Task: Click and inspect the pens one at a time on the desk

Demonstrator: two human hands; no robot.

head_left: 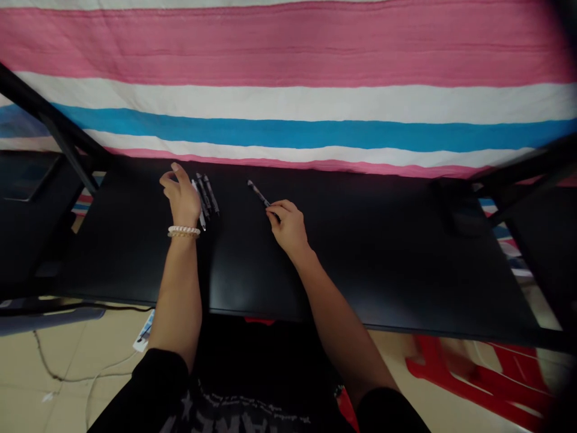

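Observation:
Several pens [208,193] lie side by side on the black table [383,252], left of its middle. My left hand [180,195], with beaded bracelets at the wrist, is beside them on their left. Its thumb and fingers are raised and apart, with nothing seen between them. To the right, my right hand [287,224] pinches the near end of a single dark pen [258,192], which points away to the upper left.
A striped pink, white and blue cloth [288,132] hangs behind the table. Black metal supports [67,150] stand at both sides. Below the front edge are a red stool [478,379], a white power strip [143,335] and cables on the floor.

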